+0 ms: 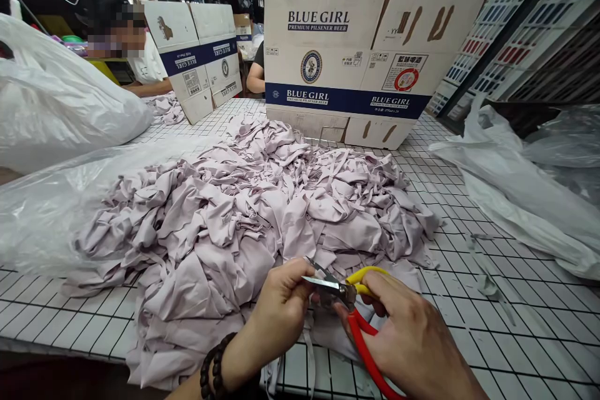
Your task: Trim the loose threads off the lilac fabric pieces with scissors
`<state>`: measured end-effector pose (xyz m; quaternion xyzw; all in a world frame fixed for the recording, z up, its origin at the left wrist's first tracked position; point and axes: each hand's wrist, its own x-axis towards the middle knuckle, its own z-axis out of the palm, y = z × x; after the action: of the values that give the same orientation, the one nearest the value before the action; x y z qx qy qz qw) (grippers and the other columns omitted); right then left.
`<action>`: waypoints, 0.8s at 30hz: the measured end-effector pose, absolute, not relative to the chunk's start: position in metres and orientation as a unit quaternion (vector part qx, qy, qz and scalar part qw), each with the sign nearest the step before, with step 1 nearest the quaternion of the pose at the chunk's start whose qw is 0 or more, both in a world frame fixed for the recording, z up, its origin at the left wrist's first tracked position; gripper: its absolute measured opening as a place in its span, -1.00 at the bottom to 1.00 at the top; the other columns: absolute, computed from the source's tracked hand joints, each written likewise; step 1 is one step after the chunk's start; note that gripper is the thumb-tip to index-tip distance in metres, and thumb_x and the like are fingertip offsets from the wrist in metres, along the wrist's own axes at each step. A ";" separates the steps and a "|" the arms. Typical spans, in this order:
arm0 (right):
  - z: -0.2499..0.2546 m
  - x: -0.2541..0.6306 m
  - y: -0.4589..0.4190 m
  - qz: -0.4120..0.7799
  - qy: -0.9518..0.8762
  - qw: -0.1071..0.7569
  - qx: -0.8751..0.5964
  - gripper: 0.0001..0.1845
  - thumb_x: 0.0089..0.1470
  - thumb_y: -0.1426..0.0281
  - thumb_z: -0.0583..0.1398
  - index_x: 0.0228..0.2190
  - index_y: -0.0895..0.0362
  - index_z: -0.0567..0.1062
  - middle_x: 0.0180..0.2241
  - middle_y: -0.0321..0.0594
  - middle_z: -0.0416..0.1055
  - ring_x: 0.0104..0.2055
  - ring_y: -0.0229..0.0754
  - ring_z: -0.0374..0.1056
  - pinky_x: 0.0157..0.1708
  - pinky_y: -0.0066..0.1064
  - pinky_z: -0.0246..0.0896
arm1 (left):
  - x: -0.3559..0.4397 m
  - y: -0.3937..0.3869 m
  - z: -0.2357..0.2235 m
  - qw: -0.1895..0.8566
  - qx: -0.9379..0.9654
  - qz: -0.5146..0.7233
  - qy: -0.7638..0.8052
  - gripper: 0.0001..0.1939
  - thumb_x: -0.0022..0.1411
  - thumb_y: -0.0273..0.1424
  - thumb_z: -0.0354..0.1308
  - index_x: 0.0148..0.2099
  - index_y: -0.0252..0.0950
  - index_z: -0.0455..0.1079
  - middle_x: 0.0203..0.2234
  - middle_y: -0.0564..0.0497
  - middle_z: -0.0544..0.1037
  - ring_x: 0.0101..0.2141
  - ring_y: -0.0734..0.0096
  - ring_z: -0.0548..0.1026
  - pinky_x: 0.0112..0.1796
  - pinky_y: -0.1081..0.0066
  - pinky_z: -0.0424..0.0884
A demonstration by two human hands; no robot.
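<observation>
My right hand (407,319) grips a pair of scissors (347,292) with one yellow and one red handle. The blades stand apart and point left, their tips at the fingers of my left hand (284,303). Those left fingers are pinched together on a bit of pale mauve fabric, partly hidden by the blades. Dark beads circle the left wrist. Just beyond both hands spreads a big heap of crumpled pale mauve fabric pieces (234,212), with thin strips hanging below my hands.
Cardboard boxes (347,44) stand upright behind the heap on the grid-patterned table (525,300). White plastic bags lie left (70,94) and right (525,187). Fabric scraps (490,287) lie at right. Two people sit across the table, one (147,69) at left, one partly behind a box.
</observation>
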<state>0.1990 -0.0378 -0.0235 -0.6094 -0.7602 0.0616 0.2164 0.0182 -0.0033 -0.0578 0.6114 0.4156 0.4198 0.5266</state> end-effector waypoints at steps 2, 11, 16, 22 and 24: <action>-0.024 0.199 -0.037 0.059 -0.760 0.217 -0.610 -0.88 -0.02 0.29 0.23 -0.45 0.03 0.37 -0.50 -0.33 0.42 -0.49 -0.17 0.38 -0.52 -0.40 0.24 | 0.018 -0.003 -0.058 0.532 0.608 0.419 0.413 -0.75 0.26 -0.50 0.01 -0.49 -0.33 0.30 -0.56 0.07 0.31 -0.46 0.50 0.29 -0.43 0.52 0.16; -0.028 0.202 -0.038 0.043 -0.758 0.202 -0.619 -0.76 0.01 0.20 0.21 -0.56 0.04 0.34 -0.63 -0.39 0.33 -0.62 -0.24 0.25 -0.64 -0.44 0.09 | 0.018 -0.003 -0.052 0.568 0.588 0.423 0.391 -0.74 0.26 -0.49 0.02 -0.51 -0.33 0.31 -0.57 0.07 0.31 -0.46 0.50 0.30 -0.43 0.53 0.19; -0.030 0.200 -0.038 0.051 -0.752 0.209 -0.623 -0.73 0.02 0.15 0.20 -0.56 0.04 0.38 -0.66 -0.39 0.31 -0.64 -0.25 0.21 -0.64 -0.44 0.04 | 0.018 -0.003 -0.051 0.604 0.562 0.419 0.379 -0.72 0.28 -0.44 0.02 -0.50 -0.33 0.31 -0.58 0.08 0.30 -0.51 0.53 0.25 -0.48 0.53 0.16; -0.030 0.201 -0.036 0.056 -0.757 0.232 -0.608 -0.70 0.02 0.17 0.20 -0.61 0.06 0.35 -0.68 -0.38 0.28 -0.66 -0.29 0.15 -0.65 -0.47 -0.01 | 0.017 -0.004 -0.055 0.645 0.529 0.403 0.375 -0.71 0.29 -0.31 0.06 -0.44 -0.35 0.36 -0.55 0.07 0.33 -0.54 0.56 0.21 -0.51 0.53 0.14; -0.029 0.202 -0.035 0.056 -0.763 0.232 -0.601 -0.67 0.01 0.18 0.21 -0.64 0.07 0.31 -0.70 -0.39 0.26 -0.67 -0.31 0.13 -0.66 -0.49 -0.03 | 0.016 -0.004 -0.056 0.656 0.524 0.393 0.375 -0.69 0.29 -0.25 0.07 -0.43 -0.35 0.37 -0.56 0.08 0.33 -0.57 0.57 0.18 -0.53 0.53 0.11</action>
<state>0.2025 -0.0353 -0.0287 -0.6010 -0.7627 0.0560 0.2324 0.0162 -0.0040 -0.0559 0.5236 0.3751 0.3932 0.6562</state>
